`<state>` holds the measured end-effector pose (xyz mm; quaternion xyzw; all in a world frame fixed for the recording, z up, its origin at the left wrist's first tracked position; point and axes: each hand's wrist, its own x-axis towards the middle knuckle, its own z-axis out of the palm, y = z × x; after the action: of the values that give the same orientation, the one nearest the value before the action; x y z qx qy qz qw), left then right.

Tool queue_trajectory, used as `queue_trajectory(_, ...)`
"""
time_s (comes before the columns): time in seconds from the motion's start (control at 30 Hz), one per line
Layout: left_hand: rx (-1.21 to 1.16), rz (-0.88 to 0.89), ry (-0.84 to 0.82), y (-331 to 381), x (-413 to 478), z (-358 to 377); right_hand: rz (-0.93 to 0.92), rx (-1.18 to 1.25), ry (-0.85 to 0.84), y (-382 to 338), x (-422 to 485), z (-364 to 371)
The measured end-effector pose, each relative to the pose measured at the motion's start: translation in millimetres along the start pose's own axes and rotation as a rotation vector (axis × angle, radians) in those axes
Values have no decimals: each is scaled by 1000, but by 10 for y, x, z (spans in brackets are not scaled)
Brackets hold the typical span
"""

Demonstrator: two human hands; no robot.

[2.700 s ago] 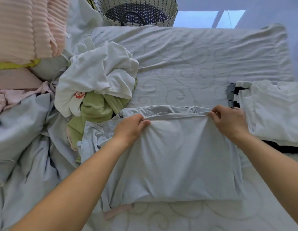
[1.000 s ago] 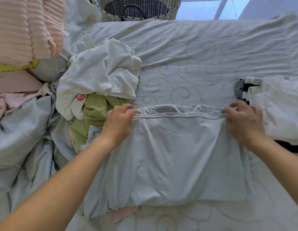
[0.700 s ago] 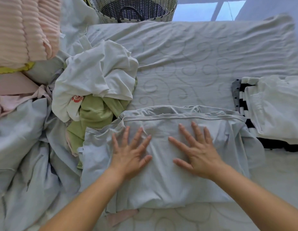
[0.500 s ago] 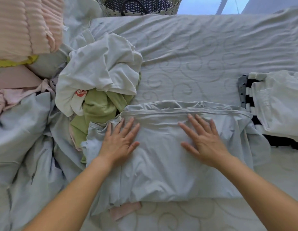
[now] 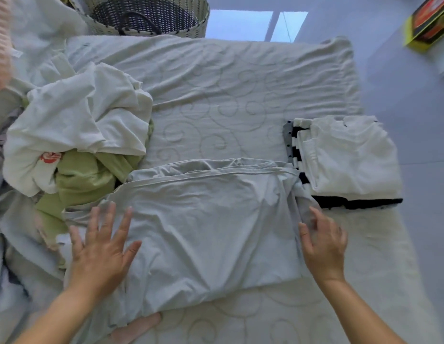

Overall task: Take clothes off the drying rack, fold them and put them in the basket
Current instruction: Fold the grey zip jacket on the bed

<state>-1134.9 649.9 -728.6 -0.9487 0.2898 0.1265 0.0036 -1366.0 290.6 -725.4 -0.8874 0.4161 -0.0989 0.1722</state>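
Observation:
A pale blue-grey garment (image 5: 208, 224) lies partly folded and flat on the bed in front of me. My left hand (image 5: 101, 247) lies with fingers spread flat on its left edge. My right hand (image 5: 322, 242) is at its right edge, motion-blurred, fingers straight, touching the loose flap there. A woven basket (image 5: 146, 16) with a dark inside stands beyond the bed's far edge, top left. No drying rack is in view.
A loose heap of white (image 5: 77, 120) and green clothes (image 5: 84, 180) lies left of the garment. A folded stack, white on black-and-white stripes (image 5: 347, 157), sits at the right. The quilted bed sheet (image 5: 228, 90) stretches behind. Floor lies to the right.
My hands let go of the garment's top hem, pressed flat on its middle, then slid outward to its left and right edges.

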Motion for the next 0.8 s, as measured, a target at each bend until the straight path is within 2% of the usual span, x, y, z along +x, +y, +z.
queue_trajectory(0.07,-10,59,-32,284,-57,55,19,28,7,-51,-71,97)
queue_trajectory(0.13,-4,80,-79,479,-131,159,13,-37,-68,-91,-152,234)
queue_trajectory(0.23,52,88,-152,505,-226,304,-30,-79,-112,-45,-122,306)
queue_trajectory(0.33,131,71,-240,260,-241,374,214,0,-106,204,58,174)
queue_trajectory(0.4,146,15,-250,109,-259,339,241,-81,-96,378,54,93)
queue_trajectory(0.47,112,9,-208,77,-349,267,104,-197,-33,444,-84,54)
queue_trajectory(0.53,68,113,-172,132,-541,226,-137,-218,-21,397,-291,16)
queue_trajectory(0.63,107,370,-201,81,-898,305,-651,-211,-220,467,-530,41)
queue_trajectory(0.67,140,408,-238,-9,-973,337,-762,-242,-307,542,-533,70)
queue_trajectory(0.73,174,400,-263,-192,-1048,335,-841,-302,-416,700,-441,121)
queue_trajectory(0.8,166,366,-250,-297,-1016,273,-894,-327,-423,803,-258,131)
